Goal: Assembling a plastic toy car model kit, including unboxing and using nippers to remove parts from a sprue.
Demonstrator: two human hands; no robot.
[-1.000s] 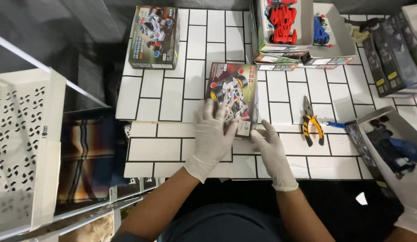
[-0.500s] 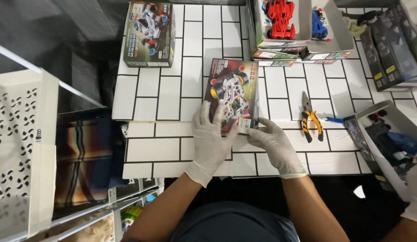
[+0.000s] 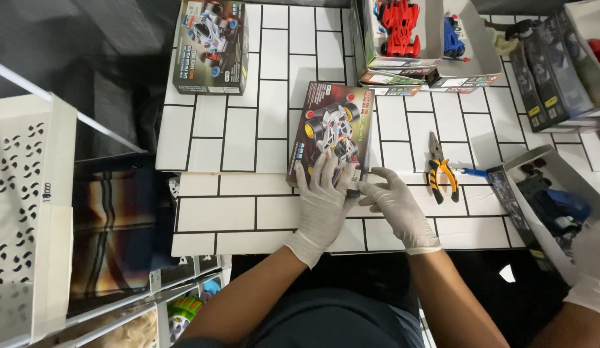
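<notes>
A toy car box (image 3: 332, 129) with a racing car picture lies flat on the white tiled table (image 3: 235, 212) in front of me. My left hand (image 3: 322, 203), in a white glove, presses flat on the box's near end. My right hand (image 3: 393, 206), also gloved, pinches the box's near right corner with its fingertips. Yellow-handled pliers (image 3: 440, 174) lie on the table just right of my right hand.
A second toy car box (image 3: 209, 45) lies at the far left. Open boxes with a red car (image 3: 400, 26) and a blue car (image 3: 452, 37) stand at the back. Another person's gloved hand (image 3: 590, 264) holds an open box (image 3: 545, 200) at the right. A white perforated bin (image 3: 26, 212) stands left.
My right hand has slid from beside the left hand to the box's near right corner and now pinches it. The left hand stays pressed on the box.
</notes>
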